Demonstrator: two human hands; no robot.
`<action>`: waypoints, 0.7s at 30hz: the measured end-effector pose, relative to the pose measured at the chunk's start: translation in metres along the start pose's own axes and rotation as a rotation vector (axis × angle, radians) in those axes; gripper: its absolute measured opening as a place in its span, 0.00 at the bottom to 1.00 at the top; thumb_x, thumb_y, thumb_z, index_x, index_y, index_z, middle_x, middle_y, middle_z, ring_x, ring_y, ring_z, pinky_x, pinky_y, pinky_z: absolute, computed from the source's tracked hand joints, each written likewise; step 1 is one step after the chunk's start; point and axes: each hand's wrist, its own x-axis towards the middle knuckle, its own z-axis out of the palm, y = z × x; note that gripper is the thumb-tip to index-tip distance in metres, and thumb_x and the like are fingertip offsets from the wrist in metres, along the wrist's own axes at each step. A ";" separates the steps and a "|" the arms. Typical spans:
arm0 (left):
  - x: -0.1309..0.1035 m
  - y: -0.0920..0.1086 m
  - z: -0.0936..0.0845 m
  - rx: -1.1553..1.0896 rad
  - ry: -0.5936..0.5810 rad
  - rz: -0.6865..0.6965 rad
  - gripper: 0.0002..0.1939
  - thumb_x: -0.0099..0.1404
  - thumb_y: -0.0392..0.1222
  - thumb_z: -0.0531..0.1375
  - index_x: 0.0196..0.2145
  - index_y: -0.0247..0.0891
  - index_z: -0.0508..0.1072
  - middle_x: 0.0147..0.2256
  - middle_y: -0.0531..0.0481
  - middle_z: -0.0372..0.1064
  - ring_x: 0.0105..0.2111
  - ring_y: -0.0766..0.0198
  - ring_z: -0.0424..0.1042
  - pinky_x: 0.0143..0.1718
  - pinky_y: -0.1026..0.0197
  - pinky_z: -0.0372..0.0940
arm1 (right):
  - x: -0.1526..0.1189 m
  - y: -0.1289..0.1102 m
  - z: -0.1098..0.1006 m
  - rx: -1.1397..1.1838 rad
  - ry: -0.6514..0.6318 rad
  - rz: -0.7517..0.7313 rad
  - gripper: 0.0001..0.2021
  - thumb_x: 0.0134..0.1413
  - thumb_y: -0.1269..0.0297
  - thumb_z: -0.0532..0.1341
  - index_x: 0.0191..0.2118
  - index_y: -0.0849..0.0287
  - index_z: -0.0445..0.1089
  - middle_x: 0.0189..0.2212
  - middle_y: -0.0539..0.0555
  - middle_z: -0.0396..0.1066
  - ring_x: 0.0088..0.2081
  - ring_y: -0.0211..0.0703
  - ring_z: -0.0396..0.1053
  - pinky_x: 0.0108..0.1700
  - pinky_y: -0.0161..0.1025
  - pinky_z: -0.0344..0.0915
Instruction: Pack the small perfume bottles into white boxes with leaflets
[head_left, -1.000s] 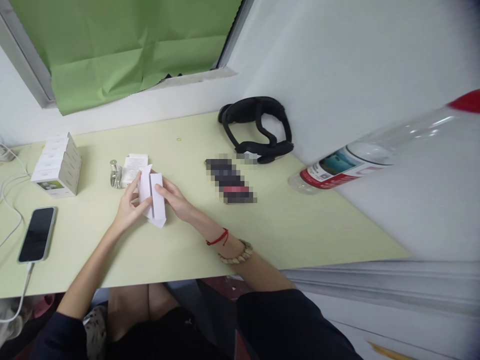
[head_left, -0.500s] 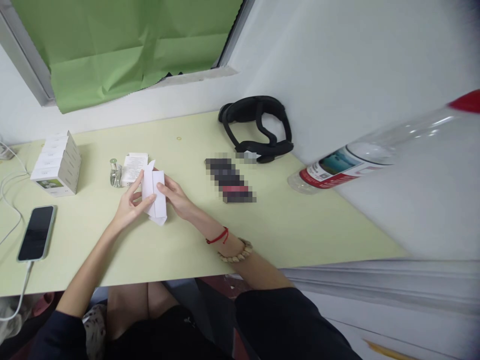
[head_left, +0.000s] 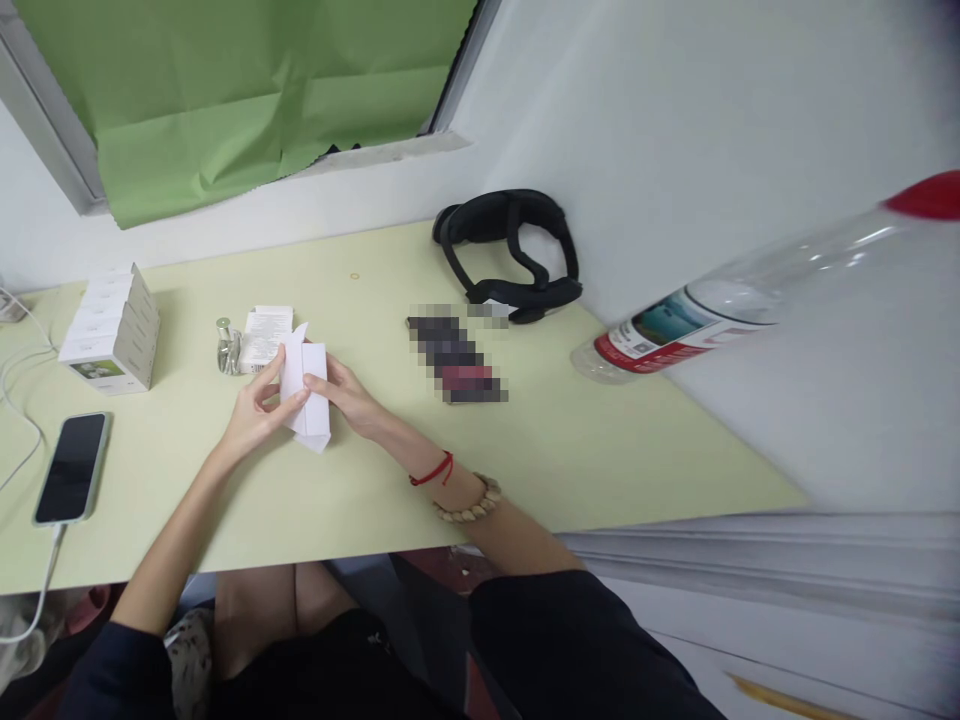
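A small white box (head_left: 316, 410), plain on the side facing me, is held above the table between both hands; flaps stick out at its top and bottom ends. My left hand (head_left: 259, 405) grips its left side, thumb on the face. From the right, my right hand (head_left: 345, 395) is closed on it, its thumb pressed at the seam along the middle. Just behind lie a white printed carton (head_left: 266, 333), partly covered by the held box, and a small clear bottle with a silvery-green cap (head_left: 228, 350).
On the left stand a row of white boxes (head_left: 112, 335) and a phone (head_left: 71, 468) with a cable plugged in. A black headset (head_left: 517, 255), a blurred-out dark item (head_left: 457, 355) and a large plastic bottle (head_left: 675, 325) are to the right, near the wall.
My right thumb has slid left across the face of the white box to its middle seam. Both hands keep hold of it; the whole view has shifted slightly.
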 end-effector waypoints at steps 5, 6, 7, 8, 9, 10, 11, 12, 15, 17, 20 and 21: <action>0.001 -0.001 0.000 0.028 -0.011 0.010 0.44 0.55 0.57 0.66 0.65 0.44 0.57 0.65 0.40 0.53 0.53 0.48 0.69 0.50 0.49 0.70 | 0.000 -0.002 0.002 0.030 0.021 0.017 0.32 0.43 0.46 0.68 0.55 0.50 0.66 0.52 0.54 0.71 0.55 0.52 0.67 0.53 0.48 0.69; 0.000 -0.003 0.000 0.048 -0.009 0.019 0.43 0.56 0.58 0.65 0.65 0.44 0.58 0.65 0.39 0.53 0.54 0.48 0.69 0.50 0.49 0.70 | -0.001 -0.003 0.003 0.041 0.031 0.020 0.31 0.43 0.47 0.68 0.54 0.49 0.66 0.51 0.54 0.71 0.55 0.52 0.67 0.54 0.47 0.69; 0.000 -0.004 0.001 0.082 0.003 0.038 0.41 0.57 0.59 0.65 0.64 0.43 0.59 0.66 0.39 0.52 0.55 0.46 0.69 0.49 0.49 0.70 | -0.002 -0.004 0.005 0.055 0.040 0.030 0.30 0.42 0.49 0.69 0.53 0.49 0.67 0.51 0.53 0.72 0.55 0.51 0.67 0.53 0.47 0.69; -0.001 -0.006 0.001 0.136 0.025 0.073 0.40 0.57 0.59 0.64 0.63 0.43 0.61 0.66 0.38 0.50 0.56 0.45 0.67 0.49 0.49 0.71 | -0.003 -0.004 0.006 0.075 0.044 0.049 0.29 0.42 0.50 0.69 0.52 0.49 0.67 0.51 0.53 0.72 0.54 0.50 0.68 0.53 0.46 0.70; -0.002 -0.008 0.001 0.210 0.054 0.123 0.38 0.57 0.60 0.64 0.61 0.43 0.64 0.67 0.39 0.48 0.59 0.43 0.64 0.49 0.49 0.71 | -0.004 -0.005 0.008 0.098 0.045 0.076 0.28 0.42 0.51 0.69 0.51 0.50 0.67 0.50 0.53 0.72 0.53 0.50 0.69 0.52 0.46 0.70; -0.003 -0.011 0.002 0.299 0.081 0.183 0.37 0.56 0.60 0.64 0.60 0.43 0.66 0.68 0.40 0.46 0.61 0.41 0.61 0.49 0.48 0.70 | -0.005 -0.006 0.009 0.123 0.047 0.108 0.27 0.42 0.52 0.69 0.50 0.50 0.68 0.48 0.53 0.73 0.50 0.50 0.70 0.50 0.46 0.71; -0.004 -0.013 0.002 0.391 0.095 0.247 0.35 0.56 0.61 0.64 0.58 0.44 0.69 0.68 0.41 0.45 0.62 0.40 0.59 0.50 0.48 0.70 | -0.005 -0.007 0.010 0.148 0.051 0.140 0.25 0.41 0.53 0.69 0.48 0.52 0.69 0.45 0.53 0.74 0.48 0.49 0.72 0.48 0.45 0.72; -0.005 -0.015 0.001 0.474 0.087 0.309 0.34 0.57 0.61 0.63 0.57 0.45 0.70 0.68 0.42 0.45 0.62 0.40 0.59 0.51 0.48 0.69 | -0.005 -0.008 0.010 0.171 0.060 0.169 0.24 0.41 0.53 0.69 0.46 0.53 0.69 0.43 0.54 0.75 0.45 0.49 0.73 0.46 0.45 0.72; -0.008 -0.017 -0.001 0.622 -0.048 0.456 0.36 0.55 0.64 0.62 0.58 0.46 0.69 0.67 0.42 0.48 0.58 0.41 0.65 0.51 0.48 0.70 | -0.004 -0.011 0.006 0.247 0.098 0.242 0.21 0.44 0.50 0.67 0.42 0.55 0.70 0.36 0.54 0.76 0.38 0.48 0.74 0.40 0.43 0.73; -0.009 -0.017 -0.001 0.686 -0.120 0.525 0.42 0.51 0.65 0.65 0.60 0.45 0.66 0.66 0.40 0.51 0.57 0.41 0.67 0.49 0.49 0.71 | -0.003 -0.012 0.003 0.306 0.110 0.286 0.20 0.44 0.47 0.66 0.40 0.56 0.71 0.33 0.53 0.76 0.33 0.46 0.74 0.36 0.41 0.73; -0.008 -0.014 0.000 0.758 -0.113 0.556 0.40 0.52 0.61 0.66 0.59 0.44 0.67 0.63 0.39 0.56 0.57 0.43 0.67 0.48 0.51 0.72 | -0.002 -0.012 0.001 0.357 0.108 0.324 0.21 0.45 0.44 0.64 0.38 0.56 0.70 0.30 0.53 0.75 0.30 0.44 0.73 0.33 0.40 0.71; -0.008 -0.013 0.000 0.761 -0.098 0.554 0.36 0.55 0.60 0.65 0.59 0.44 0.68 0.63 0.40 0.57 0.57 0.44 0.67 0.49 0.51 0.72 | -0.002 -0.011 0.002 0.359 0.099 0.334 0.21 0.46 0.44 0.64 0.39 0.56 0.70 0.30 0.53 0.75 0.30 0.44 0.72 0.33 0.40 0.71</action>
